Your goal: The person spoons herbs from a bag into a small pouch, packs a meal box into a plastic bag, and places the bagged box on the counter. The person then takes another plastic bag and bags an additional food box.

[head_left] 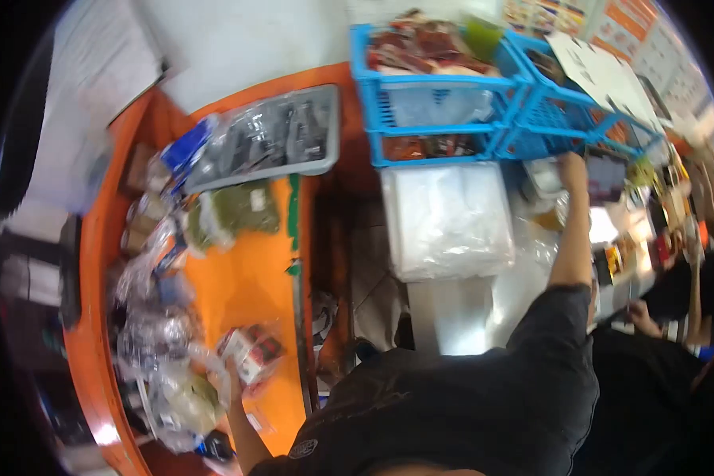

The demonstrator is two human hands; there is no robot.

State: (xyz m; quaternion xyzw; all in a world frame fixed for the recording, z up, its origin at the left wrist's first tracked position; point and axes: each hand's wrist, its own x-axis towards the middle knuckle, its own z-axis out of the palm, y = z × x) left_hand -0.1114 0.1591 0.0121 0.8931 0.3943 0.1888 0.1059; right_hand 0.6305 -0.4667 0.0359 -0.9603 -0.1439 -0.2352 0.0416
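On the left, my left hand (pixel 228 385) is at a clear plastic bag with a red and white package (pixel 252 355) in it, above the orange counter (pixel 234 278); its fingers are blurred. My right arm reaches forward to the right, where my right hand (pixel 573 173) is beside a whitish container (pixel 545 176) under the blue crates. What its fingers do is too blurred to tell. A clear plastic bag (pixel 543 238) lies just below that hand.
Blue crates (pixel 443 128) holding packaged goods stand at the back. A stack of clear plastic bags (pixel 450 222) lies before them. A grey tray (pixel 331 131) and green packets (pixel 250 208) are on the left. Another person's hand (pixel 642 319) shows at the right.
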